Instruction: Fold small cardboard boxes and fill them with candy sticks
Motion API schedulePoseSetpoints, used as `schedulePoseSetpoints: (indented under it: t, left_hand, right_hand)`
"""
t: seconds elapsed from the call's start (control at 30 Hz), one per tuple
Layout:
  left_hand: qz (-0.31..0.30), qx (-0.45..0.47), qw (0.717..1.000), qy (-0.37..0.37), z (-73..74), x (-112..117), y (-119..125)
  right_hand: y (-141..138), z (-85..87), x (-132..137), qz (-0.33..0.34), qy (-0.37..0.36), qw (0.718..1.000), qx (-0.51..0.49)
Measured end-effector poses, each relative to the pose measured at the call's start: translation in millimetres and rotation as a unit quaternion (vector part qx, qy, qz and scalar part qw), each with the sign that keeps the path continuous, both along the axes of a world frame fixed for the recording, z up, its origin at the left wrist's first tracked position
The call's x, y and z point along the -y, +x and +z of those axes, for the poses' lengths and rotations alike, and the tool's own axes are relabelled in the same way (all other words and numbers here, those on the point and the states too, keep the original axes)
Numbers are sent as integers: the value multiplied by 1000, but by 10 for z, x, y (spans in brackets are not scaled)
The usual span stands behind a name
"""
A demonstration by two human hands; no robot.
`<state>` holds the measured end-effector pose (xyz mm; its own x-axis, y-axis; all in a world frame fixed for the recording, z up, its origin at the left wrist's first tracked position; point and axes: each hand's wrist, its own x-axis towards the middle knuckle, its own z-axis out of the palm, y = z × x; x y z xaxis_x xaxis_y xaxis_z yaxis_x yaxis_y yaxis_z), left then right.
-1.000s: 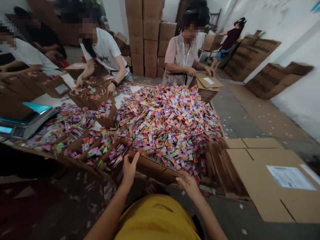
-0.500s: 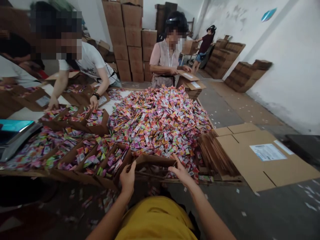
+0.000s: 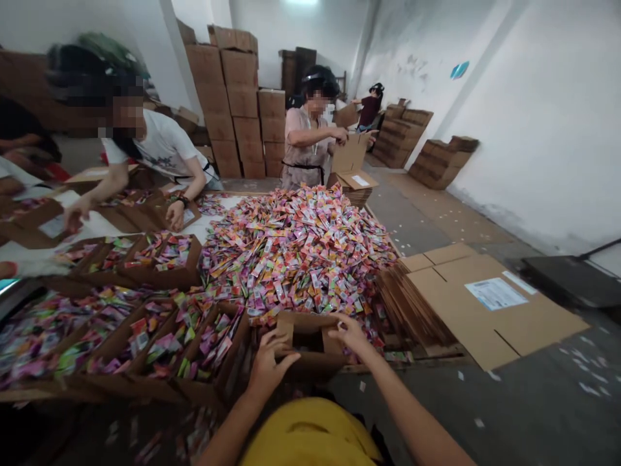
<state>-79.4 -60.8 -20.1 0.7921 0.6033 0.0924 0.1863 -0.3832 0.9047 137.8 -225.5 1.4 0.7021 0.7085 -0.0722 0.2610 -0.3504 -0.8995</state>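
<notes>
A small open brown cardboard box (image 3: 309, 331) stands at the near edge of the table, in front of a big heap of colourful sachets (image 3: 295, 249). My left hand (image 3: 270, 366) grips the box's left flap, fingers curled over the edge. My right hand (image 3: 350, 334) holds the right flap between fingers and thumb. The box's inside looks dark, and I cannot tell what it contains.
Several open boxes filled with sachets (image 3: 184, 336) stand to the left. A stack of flat cartons (image 3: 466, 298) lies on the right. Three other people (image 3: 310, 139) work around the table; tall stacks of cartons (image 3: 233, 97) line the back wall.
Both hands have closed in on the small box and folded its flaps upright, so the flat carton now stands open. The view has tilted up.
</notes>
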Motion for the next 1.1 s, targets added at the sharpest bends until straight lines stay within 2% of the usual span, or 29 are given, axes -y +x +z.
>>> schedulePoseSetpoints:
  t: [0.07, 0.13, 0.2, 0.27, 0.33, 0.4, 0.47, 0.57, 0.7, 0.8, 0.9, 0.97, 1.0, 1.07, 1.1]
  left_hand:
    - [82, 20, 996, -31, -61, 49, 67]
    - [159, 5, 985, -61, -93, 82, 119]
    - [201, -15, 978, -58, -97, 91, 157]
    - [204, -21, 979, -4, -66, 80, 180]
    - [161, -50, 983, 73, 8, 55, 197]
    - [69, -126, 980, 138, 116, 14, 230]
    - [-41, -197, 962, 185, 228, -30, 300]
    - [-146, -244, 929, 236, 322, -69, 463]
    - [-258, -233, 904, 251, 283, -104, 614]
    - [-323, -243, 888, 220, 263, -201, 616]
    - [-378, -248, 872, 189, 343, -285, 570]
    - [-360, -224, 891, 160, 437, -292, 519]
    - [-318, -207, 915, 133, 482, -281, 480]
    - [-185, -174, 966, 40, 537, -234, 356]
    - [-109, -163, 980, -21, 531, -197, 263]
  right_hand:
    - [-17, 154, -11, 34, 0, 999, 28]
    - [-119, 236, -30, 57, -4, 995, 78]
    - [-286, 215, -29, 60, -13, 989, 135]
    - [-470, 110, 0, 64, -20, 980, 186]
    - [-619, -27, 45, 68, -17, 972, 223]
    - [-715, -135, 83, 64, -8, 968, 242]
    - [-773, -180, 94, 63, -31, 964, 258]
    - [-850, -138, 56, 94, -124, 941, 299]
    - [-917, -22, -54, 124, -221, 909, 331]
    - [-805, -9, -137, 131, -197, 921, 309]
    - [-500, -131, -162, 144, -112, 965, 187]
    - [-222, -284, -107, 93, -78, 989, 80]
    - [-73, -370, -54, 50, -75, 995, 44]
    - [239, -532, 75, -40, -86, 995, 24]
    - [401, -594, 132, -77, -98, 992, 30]
